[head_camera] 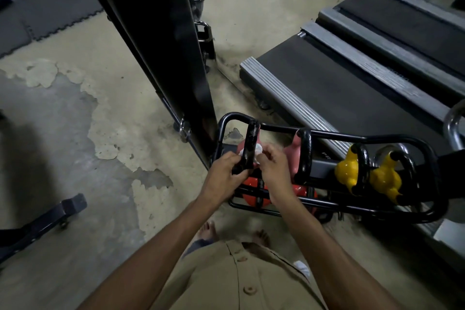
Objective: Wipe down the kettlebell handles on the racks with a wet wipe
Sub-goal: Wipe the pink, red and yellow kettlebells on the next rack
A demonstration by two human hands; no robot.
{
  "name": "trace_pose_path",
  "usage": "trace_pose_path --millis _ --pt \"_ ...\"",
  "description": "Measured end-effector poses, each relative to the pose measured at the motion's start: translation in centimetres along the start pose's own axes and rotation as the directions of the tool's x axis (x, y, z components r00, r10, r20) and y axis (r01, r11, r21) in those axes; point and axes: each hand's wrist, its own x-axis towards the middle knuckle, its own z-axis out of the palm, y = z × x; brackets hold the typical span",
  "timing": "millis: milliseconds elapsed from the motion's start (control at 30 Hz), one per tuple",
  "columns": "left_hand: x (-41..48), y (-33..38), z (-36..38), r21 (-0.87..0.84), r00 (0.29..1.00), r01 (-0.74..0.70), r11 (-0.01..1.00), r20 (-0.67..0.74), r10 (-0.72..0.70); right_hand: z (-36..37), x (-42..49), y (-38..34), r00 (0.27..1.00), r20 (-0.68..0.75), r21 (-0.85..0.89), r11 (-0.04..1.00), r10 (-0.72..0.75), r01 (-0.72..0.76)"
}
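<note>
L hand [226, 171] curls round the near end of the leftmost kettlebell handle [252, 141] on the rack [352, 137]. Wet wipe [259, 150] is bunched against that handle, pinched by R hand [273, 166]. Prob. handle no. 1 in progress; pink kettlebell [292, 153] & yellow kettlebells [348, 168] apparently not yet done.

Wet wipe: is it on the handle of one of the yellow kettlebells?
No, the right hand holds the wet wipe against the leftmost handle, which the left hand grips.
</note>
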Motion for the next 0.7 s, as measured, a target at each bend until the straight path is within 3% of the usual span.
trace_pose_path --millis 367,533,700 --pt "0.0 1.2 -0.9 -0.035 0.999 0.042 0.999 -0.028 -0.043 -2.8 -3.5 -3.1 0.98 -0.041 -0.176 0.967 -0.193 0.183" --pt "0.1 4.2 -2.4 0.017 0.963 -0.159 0.987 -0.217 0.159 -5.4 -2.9 -7.5 0.95 -0.104 -0.302 0.92 -0.294 0.251" --pt "2.5 7.0 -0.3 -0.03 0.942 -0.328 0.944 -0.091 0.324 -9.4 0.4 -9.3 0.889 -0.123 -0.586 0.755 -0.441 0.294"
